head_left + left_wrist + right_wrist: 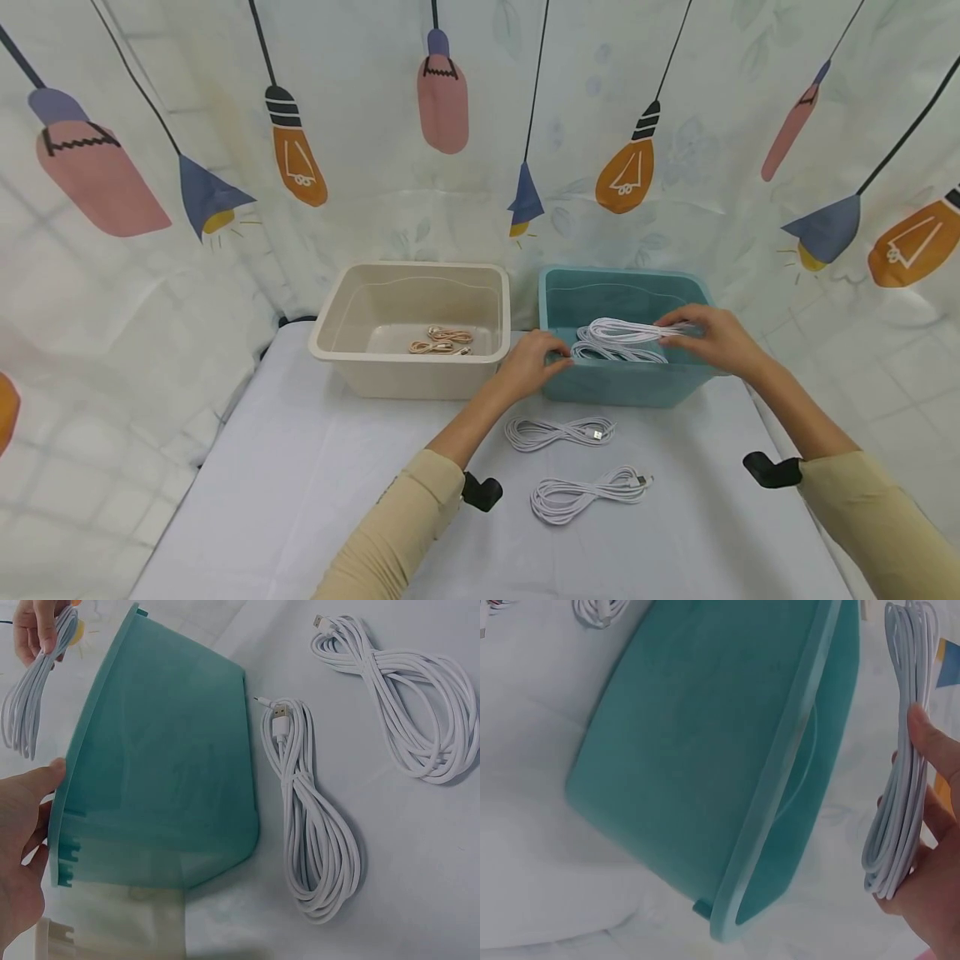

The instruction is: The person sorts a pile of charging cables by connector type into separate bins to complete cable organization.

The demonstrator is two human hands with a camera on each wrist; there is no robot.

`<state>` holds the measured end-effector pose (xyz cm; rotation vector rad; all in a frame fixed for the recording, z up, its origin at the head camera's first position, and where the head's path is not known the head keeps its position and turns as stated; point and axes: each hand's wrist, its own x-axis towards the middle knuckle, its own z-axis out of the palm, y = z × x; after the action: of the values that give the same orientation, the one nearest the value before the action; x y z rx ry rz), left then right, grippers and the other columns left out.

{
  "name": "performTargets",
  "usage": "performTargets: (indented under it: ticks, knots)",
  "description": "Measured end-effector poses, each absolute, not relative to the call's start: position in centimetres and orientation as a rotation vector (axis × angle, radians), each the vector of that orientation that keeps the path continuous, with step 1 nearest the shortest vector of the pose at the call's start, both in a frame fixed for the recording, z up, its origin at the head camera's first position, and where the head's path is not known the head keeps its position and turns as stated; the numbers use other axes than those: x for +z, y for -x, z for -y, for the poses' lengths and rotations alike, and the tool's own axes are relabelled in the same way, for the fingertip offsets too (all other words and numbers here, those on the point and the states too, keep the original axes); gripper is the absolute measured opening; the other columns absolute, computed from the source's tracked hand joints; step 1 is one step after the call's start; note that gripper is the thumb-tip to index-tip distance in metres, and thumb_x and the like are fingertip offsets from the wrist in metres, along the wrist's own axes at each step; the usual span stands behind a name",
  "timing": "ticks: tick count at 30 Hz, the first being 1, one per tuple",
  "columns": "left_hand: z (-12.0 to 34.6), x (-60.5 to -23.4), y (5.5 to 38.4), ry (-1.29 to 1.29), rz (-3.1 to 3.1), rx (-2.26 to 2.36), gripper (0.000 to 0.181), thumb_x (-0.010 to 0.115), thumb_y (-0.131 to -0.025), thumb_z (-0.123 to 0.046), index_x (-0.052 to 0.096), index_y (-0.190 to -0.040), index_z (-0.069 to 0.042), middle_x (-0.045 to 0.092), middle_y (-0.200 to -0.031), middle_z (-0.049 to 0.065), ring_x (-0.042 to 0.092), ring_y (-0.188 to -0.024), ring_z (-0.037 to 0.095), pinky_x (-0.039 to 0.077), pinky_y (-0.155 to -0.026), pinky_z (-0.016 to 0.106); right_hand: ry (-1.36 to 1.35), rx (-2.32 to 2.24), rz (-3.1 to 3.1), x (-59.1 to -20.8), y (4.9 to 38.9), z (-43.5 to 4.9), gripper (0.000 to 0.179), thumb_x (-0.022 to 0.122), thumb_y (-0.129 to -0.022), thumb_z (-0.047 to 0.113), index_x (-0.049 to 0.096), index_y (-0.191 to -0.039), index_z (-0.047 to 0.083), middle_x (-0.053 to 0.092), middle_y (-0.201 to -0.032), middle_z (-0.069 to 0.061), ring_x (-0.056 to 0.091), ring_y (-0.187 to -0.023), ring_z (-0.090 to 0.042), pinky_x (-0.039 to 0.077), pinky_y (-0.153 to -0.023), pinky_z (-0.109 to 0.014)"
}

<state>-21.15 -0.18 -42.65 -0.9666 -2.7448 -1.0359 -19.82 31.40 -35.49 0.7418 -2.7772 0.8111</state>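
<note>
My right hand [716, 340] pinches a coiled white USB cable [622, 330] over the teal bin [611, 385]. In the right wrist view, that cable [909, 765] stands beyond the bin's rim, between thumb and fingers. Another white cable bundle [626, 356] lies inside the bin, partly covered by the held one in the head view. At the near left corner, my left hand [531, 365] grips the teal bin's rim, with its thumb along the edge in the left wrist view. Two more bundled white cables [558, 434] [591, 495] lie on the table in front.
Left of the teal bin stands a cream bin [412, 377] with several small beige cables [442, 337] inside. Both bins sit at the back of a white-covered table [300, 500], against a curtain [360, 208] printed with lamps.
</note>
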Motion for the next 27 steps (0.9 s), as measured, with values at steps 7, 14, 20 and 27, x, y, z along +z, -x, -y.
performTargets:
  ticks: [7,14,20,27]
  knots:
    - [0.1,-42.5,21.1,0.953,2.762,-1.027,0.017,0.075,-0.101,-0.021,0.081,-0.110,-0.007,0.077,-0.107,0.006,0.066,-0.109,0.024,0.054,-0.097,0.037,-0.663,0.857,2.803,-35.1,21.0,-31.2,0.025,0.080,-0.094,0.006,0.075,-0.116,-0.004,0.074,-0.114,-0.025,0.065,-0.111,-0.046,0.052,-0.092,-0.068]
    - [0.2,-42.6,21.1,0.965,2.753,-1.036,0.019,0.075,-0.101,-0.021,0.080,-0.111,-0.005,0.077,-0.107,0.008,0.066,-0.108,0.025,0.055,-0.097,0.038,-0.516,0.889,2.875,-34.7,22.2,-31.0,0.030,0.076,-0.098,0.011,0.072,-0.122,-0.007,0.069,-0.124,-0.032,0.059,-0.121,-0.051,0.047,-0.101,-0.074]
    - [0.3,-42.6,21.1,0.973,2.749,-1.033,0.018,0.074,-0.101,-0.020,0.080,-0.110,-0.006,0.077,-0.108,0.008,0.066,-0.109,0.026,0.054,-0.097,0.039,-0.437,0.892,2.896,-34.6,23.2,-31.1,0.032,0.074,-0.101,0.014,0.070,-0.124,-0.007,0.066,-0.128,-0.034,0.057,-0.123,-0.052,0.046,-0.103,-0.072]
    - [0.3,-42.5,21.1,0.972,2.752,-1.036,0.017,0.074,-0.101,-0.019,0.080,-0.111,-0.007,0.077,-0.109,0.008,0.066,-0.110,0.025,0.054,-0.098,0.038,-0.361,0.922,2.906,-34.5,24.0,-31.1,0.035,0.072,-0.103,0.017,0.068,-0.127,-0.009,0.063,-0.131,-0.035,0.056,-0.124,-0.052,0.048,-0.102,-0.070]
